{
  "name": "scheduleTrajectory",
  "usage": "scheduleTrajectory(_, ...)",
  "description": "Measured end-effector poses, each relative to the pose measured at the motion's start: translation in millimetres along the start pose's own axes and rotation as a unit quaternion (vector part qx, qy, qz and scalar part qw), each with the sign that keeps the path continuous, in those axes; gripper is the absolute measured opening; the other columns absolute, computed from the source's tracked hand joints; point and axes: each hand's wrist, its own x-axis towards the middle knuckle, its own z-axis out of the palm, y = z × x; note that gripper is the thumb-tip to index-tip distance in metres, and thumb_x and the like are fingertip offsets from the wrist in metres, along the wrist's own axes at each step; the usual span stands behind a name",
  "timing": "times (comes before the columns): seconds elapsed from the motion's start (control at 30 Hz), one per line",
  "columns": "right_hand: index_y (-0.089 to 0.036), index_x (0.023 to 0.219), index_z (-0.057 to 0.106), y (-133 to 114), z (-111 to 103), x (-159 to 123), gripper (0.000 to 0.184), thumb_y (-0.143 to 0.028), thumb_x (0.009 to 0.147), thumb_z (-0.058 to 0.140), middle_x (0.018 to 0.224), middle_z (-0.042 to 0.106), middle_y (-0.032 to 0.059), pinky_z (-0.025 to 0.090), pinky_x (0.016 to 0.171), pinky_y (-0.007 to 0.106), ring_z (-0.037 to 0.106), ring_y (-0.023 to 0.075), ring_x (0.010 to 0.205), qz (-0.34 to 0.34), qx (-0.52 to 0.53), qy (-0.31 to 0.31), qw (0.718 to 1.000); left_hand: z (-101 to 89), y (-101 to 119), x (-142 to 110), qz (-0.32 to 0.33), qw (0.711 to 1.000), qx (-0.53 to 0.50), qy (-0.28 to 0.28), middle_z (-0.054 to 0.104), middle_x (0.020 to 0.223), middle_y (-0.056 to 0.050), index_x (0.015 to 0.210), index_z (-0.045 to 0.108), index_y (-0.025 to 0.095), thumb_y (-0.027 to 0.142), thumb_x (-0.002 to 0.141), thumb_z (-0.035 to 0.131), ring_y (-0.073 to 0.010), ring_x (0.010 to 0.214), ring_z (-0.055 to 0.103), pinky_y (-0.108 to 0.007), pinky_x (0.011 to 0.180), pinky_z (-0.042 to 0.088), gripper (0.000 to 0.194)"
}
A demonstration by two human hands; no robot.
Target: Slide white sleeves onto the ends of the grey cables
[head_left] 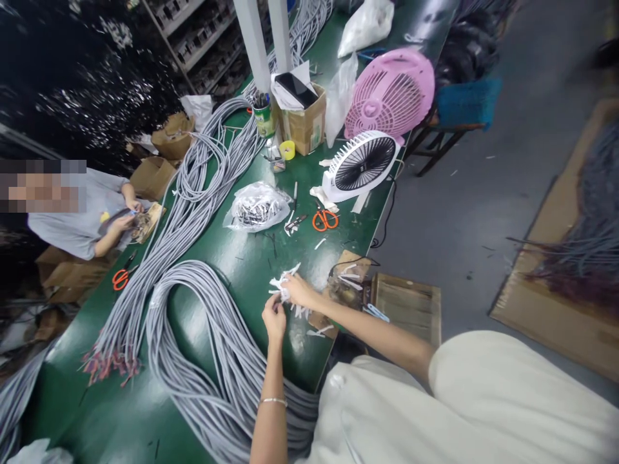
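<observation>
White strips [279,283] lie bunched under and around the fingers of my right hand [300,291], which is closed on some of them. Just beside it, my left hand [274,317] has thumb and fingertips pinched together at the near edge of the bunch. What those fingertips hold, if anything, is too small to make out. More white strips [300,312] lie on the green table [251,274] below my right wrist. To the left of my hands curves a thick bundle of grey cables [193,283].
Farther off are orange-handled scissors [325,220], a plastic bag of small parts [258,206], a white fan [362,166], a pink fan [391,93] and a cardboard box [304,119]. Across the table a co-worker [80,212] handles small items. An open wooden drawer [409,306] is at right.
</observation>
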Motion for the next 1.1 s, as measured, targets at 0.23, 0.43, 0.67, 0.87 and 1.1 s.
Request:
scheduleTrajectory(0.23, -0.011, 0.082, 0.071, -15, 5, 1, 0.017, -0.006, 0.068, 0.062, 0.094, 0.067, 0.0117, 0.05, 0.074, 0.024, 0.065, 0.0208, 0.085, -0.01, -0.008, -0.018, 1.0, -29.2, -29, -42, -0.065, 0.994, -0.062, 0.056, 0.072, 0.094, -0.012, 0.09, 0.069, 0.012, 0.016, 0.076, 0.047, -0.0216, 0.088, 0.068, -0.038, 0.084, 0.054, 0.027)
scheduleTrajectory(0.43, -0.011, 0.089, 0.07, -10, -41, 37, 0.021, -0.018, 0.069, 0.066, 0.085, 0.069, 0.0115, 0.047, 0.062, 0.023, 0.065, 0.0207, 0.075, 0.019, -0.003, 0.027, 0.999, -47.9, -33, -97, -0.033, 0.994, -0.019, 0.101, 0.071, 0.096, -0.011, 0.091, 0.07, 0.016, 0.03, 0.082, 0.045, -0.0214, 0.089, 0.068, -0.037, 0.083, 0.054, 0.03)
scheduleTrajectory(0.67, -0.007, 0.104, 0.065, -21, -137, 127, 0.033, -0.021, 0.074, 0.062, 0.103, 0.065, 0.0164, 0.047, 0.084, 0.028, 0.06, 0.0262, 0.1, 0.033, -0.005, 0.136, 0.99, -63.5, -39, -123, -0.046, 0.979, 0.028, 0.197, 0.072, 0.092, -0.011, 0.087, 0.071, 0.017, 0.036, 0.081, 0.046, -0.0239, 0.087, 0.068, -0.035, 0.077, 0.056, 0.032)
scheduleTrajectory(0.87, -0.007, 0.134, 0.041, -26, -160, 154, 0.08, -0.021, 0.063, 0.074, 0.135, 0.042, 0.0249, 0.043, 0.094, 0.044, 0.047, 0.0349, 0.12, 0.072, -0.014, 0.15, 0.986, -75.3, -53, -142, -0.078, 0.962, 0.067, 0.252, 0.07, 0.101, -0.011, 0.094, 0.069, 0.018, 0.036, 0.082, 0.045, -0.0251, 0.096, 0.066, -0.037, 0.085, 0.054, 0.032)
scheduleTrajectory(1.1, -0.011, 0.123, 0.057, -7, -117, 92, 0.043, -0.014, 0.082, 0.045, 0.108, 0.065, 0.0159, 0.043, 0.093, 0.037, 0.059, 0.0269, 0.106, 0.011, -0.039, 0.176, 0.984, -70.1, -54, -195, -0.089, 0.932, 0.123, 0.328, 0.069, 0.102, -0.013, 0.095, 0.07, 0.017, 0.028, 0.083, 0.041, -0.0244, 0.096, 0.066, -0.036, 0.082, 0.056, 0.033)
